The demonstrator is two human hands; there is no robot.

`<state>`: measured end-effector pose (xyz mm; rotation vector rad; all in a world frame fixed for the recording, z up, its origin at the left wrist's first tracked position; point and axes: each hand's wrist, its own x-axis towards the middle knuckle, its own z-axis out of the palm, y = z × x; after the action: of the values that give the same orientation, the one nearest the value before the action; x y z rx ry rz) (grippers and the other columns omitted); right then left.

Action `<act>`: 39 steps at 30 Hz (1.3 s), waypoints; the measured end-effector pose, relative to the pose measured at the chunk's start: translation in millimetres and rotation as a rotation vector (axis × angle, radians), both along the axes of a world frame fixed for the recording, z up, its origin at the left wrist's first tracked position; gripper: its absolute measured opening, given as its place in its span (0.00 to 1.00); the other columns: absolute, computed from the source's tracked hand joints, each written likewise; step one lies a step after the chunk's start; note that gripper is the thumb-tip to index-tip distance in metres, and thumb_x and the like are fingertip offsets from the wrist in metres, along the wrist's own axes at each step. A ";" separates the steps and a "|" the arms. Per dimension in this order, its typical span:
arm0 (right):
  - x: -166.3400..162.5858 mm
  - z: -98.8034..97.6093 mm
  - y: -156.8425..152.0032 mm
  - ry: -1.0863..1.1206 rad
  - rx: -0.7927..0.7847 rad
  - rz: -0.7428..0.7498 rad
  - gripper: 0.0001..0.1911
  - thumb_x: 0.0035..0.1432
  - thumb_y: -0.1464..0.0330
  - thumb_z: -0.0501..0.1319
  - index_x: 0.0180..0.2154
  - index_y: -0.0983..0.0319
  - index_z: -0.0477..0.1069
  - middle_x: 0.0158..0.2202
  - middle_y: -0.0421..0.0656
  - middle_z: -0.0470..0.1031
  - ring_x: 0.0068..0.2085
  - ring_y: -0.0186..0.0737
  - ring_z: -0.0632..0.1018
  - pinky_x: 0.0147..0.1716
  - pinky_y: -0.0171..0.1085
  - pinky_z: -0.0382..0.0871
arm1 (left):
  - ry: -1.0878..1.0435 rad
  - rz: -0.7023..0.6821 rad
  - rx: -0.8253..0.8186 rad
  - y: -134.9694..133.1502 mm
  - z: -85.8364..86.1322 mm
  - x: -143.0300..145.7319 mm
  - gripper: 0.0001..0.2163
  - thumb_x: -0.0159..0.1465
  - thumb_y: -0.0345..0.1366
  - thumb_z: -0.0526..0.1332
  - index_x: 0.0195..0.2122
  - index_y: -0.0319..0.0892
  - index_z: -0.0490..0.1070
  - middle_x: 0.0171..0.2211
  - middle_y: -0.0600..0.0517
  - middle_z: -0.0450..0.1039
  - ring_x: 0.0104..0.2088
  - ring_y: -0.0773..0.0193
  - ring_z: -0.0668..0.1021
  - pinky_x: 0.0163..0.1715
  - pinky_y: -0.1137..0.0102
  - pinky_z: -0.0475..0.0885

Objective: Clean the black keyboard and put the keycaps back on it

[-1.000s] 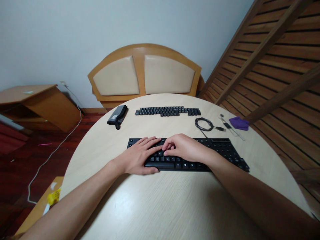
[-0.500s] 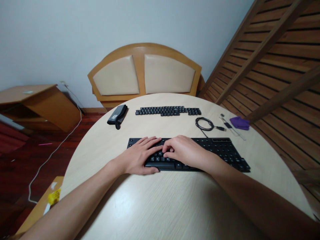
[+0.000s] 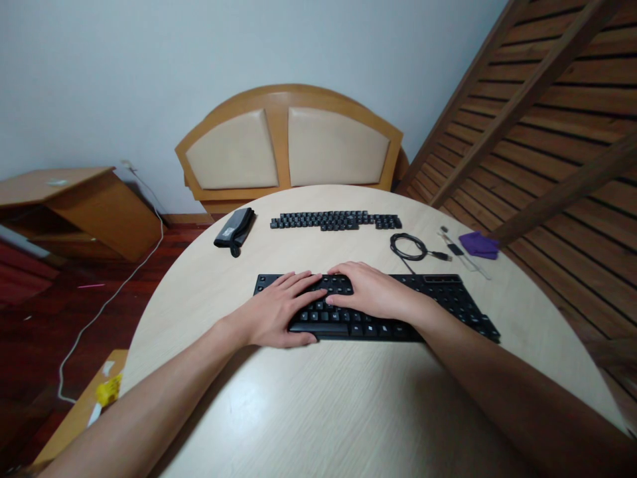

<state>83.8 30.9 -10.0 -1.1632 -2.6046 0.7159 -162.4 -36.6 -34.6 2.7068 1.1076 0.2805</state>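
A black keyboard lies on the round table, with keycaps in its lower rows and bare key posts across its upper and right parts. My left hand rests spread and flat over its left side, thumb along the front edge. Over the middle of the keyboard is my right hand, thumb and forefinger apart with a gap between them and nothing visible in it; its other fingers are partly hidden. Behind, loose black keycaps stand in rows on the table.
On the round table, a coiled USB cable lies behind the keyboard. A small brush-like tool and a purple cloth are at the right, a black pouch at the left. A padded headboard stands behind.
My right hand's fingers have gone from curled together to spread apart, baring more of the keyboard's middle. My left hand has stayed in place.
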 end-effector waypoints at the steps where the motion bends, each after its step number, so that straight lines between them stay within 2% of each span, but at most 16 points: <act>1: 0.3 -0.6 0.3 -0.004 -0.017 -0.003 0.26 0.58 0.59 0.68 0.56 0.60 0.72 0.56 0.50 0.76 0.57 0.55 0.75 0.58 0.50 0.68 | 0.001 -0.001 0.000 0.0 -0.1 0.0 0.41 0.62 0.59 0.63 0.71 0.47 0.53 0.73 0.40 0.49 0.70 0.37 0.57 0.67 0.39 0.53; 11: -0.7 -1.6 -1.3 0.004 -0.047 -0.006 0.27 0.58 0.60 0.68 0.57 0.59 0.71 0.57 0.50 0.75 0.58 0.55 0.75 0.59 0.51 0.68 | 0.023 0.004 0.009 0.0 1.5 0.8 0.40 0.62 0.59 0.63 0.70 0.44 0.54 0.72 0.38 0.49 0.70 0.37 0.57 0.67 0.40 0.54; 16: -0.9 -4.1 -0.9 0.018 -0.024 0.012 0.26 0.58 0.60 0.67 0.56 0.60 0.72 0.57 0.51 0.76 0.59 0.55 0.75 0.59 0.52 0.67 | -0.002 0.002 0.004 0.3 0.6 0.4 0.41 0.62 0.59 0.63 0.71 0.46 0.53 0.73 0.40 0.49 0.70 0.37 0.57 0.66 0.40 0.54; 25: 1.2 -7.4 2.3 0.039 -0.042 0.033 0.29 0.55 0.57 0.68 0.57 0.60 0.72 0.57 0.52 0.76 0.57 0.57 0.75 0.58 0.53 0.68 | 0.001 0.001 0.006 -0.3 0.5 0.6 0.40 0.62 0.59 0.63 0.70 0.46 0.54 0.73 0.40 0.49 0.70 0.38 0.57 0.67 0.40 0.53; 39: 1.1 -5.9 2.3 0.033 -0.045 0.035 0.30 0.53 0.58 0.69 0.57 0.60 0.73 0.56 0.51 0.76 0.57 0.55 0.76 0.57 0.50 0.68 | 0.014 0.007 -0.005 -0.2 4.1 2.1 0.40 0.62 0.59 0.63 0.70 0.45 0.55 0.72 0.39 0.50 0.70 0.37 0.57 0.67 0.40 0.54</act>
<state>85.0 33.2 -15.9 -1.1113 -2.5999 0.7979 -160.2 -36.7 -30.4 2.7050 1.1196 0.2596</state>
